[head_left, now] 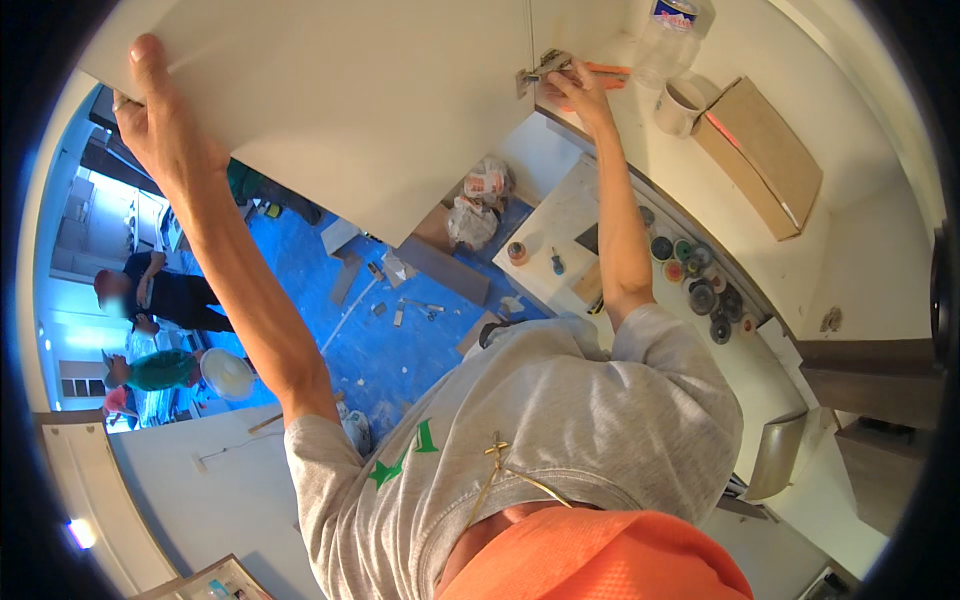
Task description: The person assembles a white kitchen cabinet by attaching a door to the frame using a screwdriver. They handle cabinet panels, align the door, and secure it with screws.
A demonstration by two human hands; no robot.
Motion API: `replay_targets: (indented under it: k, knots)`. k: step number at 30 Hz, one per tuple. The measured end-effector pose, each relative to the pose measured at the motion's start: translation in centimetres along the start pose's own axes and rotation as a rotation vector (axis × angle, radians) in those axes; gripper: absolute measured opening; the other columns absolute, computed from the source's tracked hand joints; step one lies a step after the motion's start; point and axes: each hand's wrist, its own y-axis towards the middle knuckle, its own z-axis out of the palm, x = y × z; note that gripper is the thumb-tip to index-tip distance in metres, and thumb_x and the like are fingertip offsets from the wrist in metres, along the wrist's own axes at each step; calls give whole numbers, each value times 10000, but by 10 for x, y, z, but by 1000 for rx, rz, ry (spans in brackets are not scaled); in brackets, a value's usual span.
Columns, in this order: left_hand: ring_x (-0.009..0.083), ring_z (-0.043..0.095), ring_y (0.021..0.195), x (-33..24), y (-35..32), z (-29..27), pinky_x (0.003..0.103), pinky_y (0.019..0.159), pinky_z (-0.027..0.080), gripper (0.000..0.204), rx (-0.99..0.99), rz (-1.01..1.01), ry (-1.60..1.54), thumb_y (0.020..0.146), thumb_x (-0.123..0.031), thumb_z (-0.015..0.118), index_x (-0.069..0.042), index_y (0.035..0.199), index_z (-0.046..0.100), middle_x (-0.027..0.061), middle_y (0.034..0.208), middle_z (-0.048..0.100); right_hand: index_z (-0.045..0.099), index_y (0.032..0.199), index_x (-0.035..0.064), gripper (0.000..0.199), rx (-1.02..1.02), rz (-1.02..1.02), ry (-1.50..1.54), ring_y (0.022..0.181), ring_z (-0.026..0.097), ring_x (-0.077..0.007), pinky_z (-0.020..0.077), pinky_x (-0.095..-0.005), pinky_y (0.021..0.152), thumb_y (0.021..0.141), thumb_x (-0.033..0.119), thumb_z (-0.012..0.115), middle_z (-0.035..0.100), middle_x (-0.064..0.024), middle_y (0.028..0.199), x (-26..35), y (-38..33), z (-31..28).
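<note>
A pale, flat cabinet door fills the upper middle of the view. My left hand is closed round its left edge, thumb on the near face and fingers mostly hidden behind. At the door's right edge, my right hand has its curled fingers at a metal hinge joining door and cabinet. Just past those fingers lies an orange tool, partly hidden; its kind cannot be told. The cabinet shelf also bears a white mug, a clear plastic bottle and a cardboard box.
Below my right arm, a worktop carries a screwdriver and several round discs. Blue covering on the floor holds scraps, tools and plastic bags. Two people and a white bucket are at the left.
</note>
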Motion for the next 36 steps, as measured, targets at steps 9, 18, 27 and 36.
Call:
replay_targets:
  k: [9,18,27,36]
  knots:
    - [213,715,787,6,7,2,336,714,617,682,-25,30,50,889,-621,635,-4,1168,557,124,906,687,483,1303,-58,415,-780,-293,17,1164,559,-308,439,-409,1016,1021,246,457,555,-178,1248,16,58,-8]
    - [152,686,806,-3,1,-11,279,669,569,565,144,90,-14,950,-566,600,-25,1115,600,93,899,685,454,1272,-32,477,-686,-253,-89,1181,518,-313,401,-439,993,1030,380,451,532,-176,1252,-4,137,-19]
    - [186,625,917,-68,-73,21,295,824,488,592,9,171,-266,960,-423,630,35,1293,459,117,1041,619,530,1187,14,372,-446,-382,-71,1053,606,-195,485,-324,893,1026,349,538,602,-110,1137,52,-55,16]
    - [301,434,1250,-163,-142,143,413,1063,367,530,174,522,-812,937,-106,631,21,1359,337,206,1355,392,545,1192,-10,330,-682,-426,-419,1014,636,-235,484,-364,922,1017,266,592,648,-148,1089,91,-207,-22]
